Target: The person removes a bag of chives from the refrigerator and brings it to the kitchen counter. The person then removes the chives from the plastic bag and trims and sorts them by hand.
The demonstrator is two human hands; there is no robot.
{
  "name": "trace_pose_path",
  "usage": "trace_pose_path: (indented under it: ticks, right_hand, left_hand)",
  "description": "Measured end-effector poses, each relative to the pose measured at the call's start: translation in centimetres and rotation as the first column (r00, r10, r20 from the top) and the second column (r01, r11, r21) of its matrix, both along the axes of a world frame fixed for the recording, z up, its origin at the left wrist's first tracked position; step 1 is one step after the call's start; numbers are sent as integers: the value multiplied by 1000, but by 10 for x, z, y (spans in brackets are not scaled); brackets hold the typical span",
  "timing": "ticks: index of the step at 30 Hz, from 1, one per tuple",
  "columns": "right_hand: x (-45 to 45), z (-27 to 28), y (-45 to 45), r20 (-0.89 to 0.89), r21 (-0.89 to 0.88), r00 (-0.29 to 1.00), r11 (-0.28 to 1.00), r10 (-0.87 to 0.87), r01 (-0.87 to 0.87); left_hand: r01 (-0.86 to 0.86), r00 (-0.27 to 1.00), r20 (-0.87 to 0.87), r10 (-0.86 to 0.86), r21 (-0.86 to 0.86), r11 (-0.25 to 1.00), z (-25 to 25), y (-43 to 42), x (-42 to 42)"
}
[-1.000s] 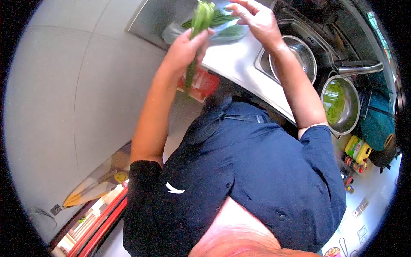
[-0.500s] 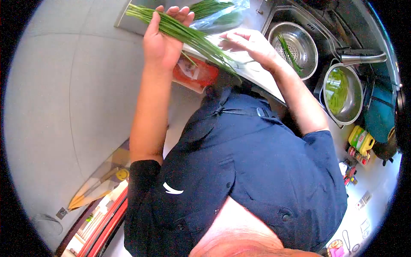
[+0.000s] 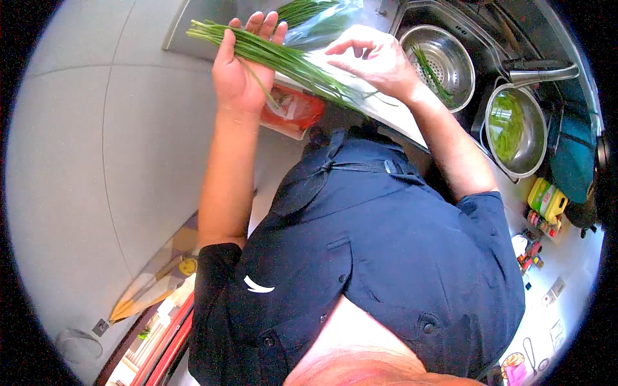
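Observation:
A bunch of long green garlic chives (image 3: 283, 61) lies across the upturned palm of my left hand (image 3: 243, 80). The fingers curl up behind the stalks and the thumb stands on their near side. One loose stalk hangs down past the wrist. To the right of the bunch, my right hand (image 3: 380, 64) hovers over the white counter, its fingers bent. A gap shows between its thumb and index finger, and I see nothing held there. More garlic chives (image 3: 309, 11) lie at the top beside a clear plastic bag (image 3: 335, 26).
A steel colander (image 3: 456, 48) with a few chives sits in the sink (image 3: 402, 22). Beside it is a steel pot (image 3: 539, 138) holding green pieces in water, near the faucet (image 3: 544, 74). A red package (image 3: 299, 112) is below the counter edge. A yellow bottle (image 3: 547, 199) stands at right.
My right hand has lifted slightly and drawn back from the bunch, its fingers more bent. The left hand still holds the chives, and one stalk now droops from them.

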State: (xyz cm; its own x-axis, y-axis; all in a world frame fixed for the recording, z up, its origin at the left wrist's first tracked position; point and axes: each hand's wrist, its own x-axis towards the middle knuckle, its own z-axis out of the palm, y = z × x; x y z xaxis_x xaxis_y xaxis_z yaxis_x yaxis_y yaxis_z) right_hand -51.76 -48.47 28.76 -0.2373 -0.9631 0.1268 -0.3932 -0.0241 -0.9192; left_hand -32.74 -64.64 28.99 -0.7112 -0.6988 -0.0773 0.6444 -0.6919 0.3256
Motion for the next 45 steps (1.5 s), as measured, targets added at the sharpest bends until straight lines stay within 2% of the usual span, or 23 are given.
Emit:
trace_pose_path:
  ticks: [2,8,10,11,12,14,16,18,20,22,25,26,28,34,45]
  right_hand:
    - [4,3,-4,-3,-22,1000,1000,15,-15]
    - [5,9,-12,-142,108,990,994,3,12]
    - [3,1,-13,-106,-47,994,999,-8,3]
    - [3,10,-11,-61,25,998,999,-23,25]
    - [0,8,-11,-62,26,998,999,-23,25]
    - [-10,2,-9,72,-11,996,999,-48,49]
    - [-17,6,-1,34,37,993,993,-117,115]
    - [-17,18,9,43,-1,994,995,-104,104]
    - [-13,22,17,38,-30,996,996,-81,82]
    - [-7,28,23,32,-59,998,996,-58,60]
    - [6,35,28,-37,-12,998,999,50,-50]
    - [11,33,25,-157,-82,987,995,39,-52]
    - [15,18,21,-237,-136,971,989,16,-49]
    - [19,11,15,-197,-63,976,995,-92,81]
    - [24,10,7,-232,-79,962,988,-144,129]
  left_hand:
    - [-4,1000,3,4,10,1000,0,2,-2]
    - [-15,1000,27,15,26,1000,-1,7,-6]
    - [-20,1000,19,19,31,999,-4,4,-5]
    - [-26,1000,13,26,31,999,-5,3,-4]
    - [-26,1000,12,25,33,999,-5,2,-4]
    - [-80,995,63,78,40,996,-5,2,-2]
    - [-93,994,59,90,47,995,-7,0,1]
    - [-102,993,56,99,54,993,-6,1,2]
    - [-195,967,172,188,20,981,-3,3,-1]
    - [-210,959,198,203,13,978,-3,4,-2]
    - [-241,936,263,235,-9,970,0,9,-6]
    - [-256,920,301,251,-22,966,1,10,-7]
    - [-256,913,324,249,-21,967,-1,12,-9]
    - [-252,890,382,249,-44,967,1,20,-13]
    - [-263,880,402,255,-36,964,3,31,-14]
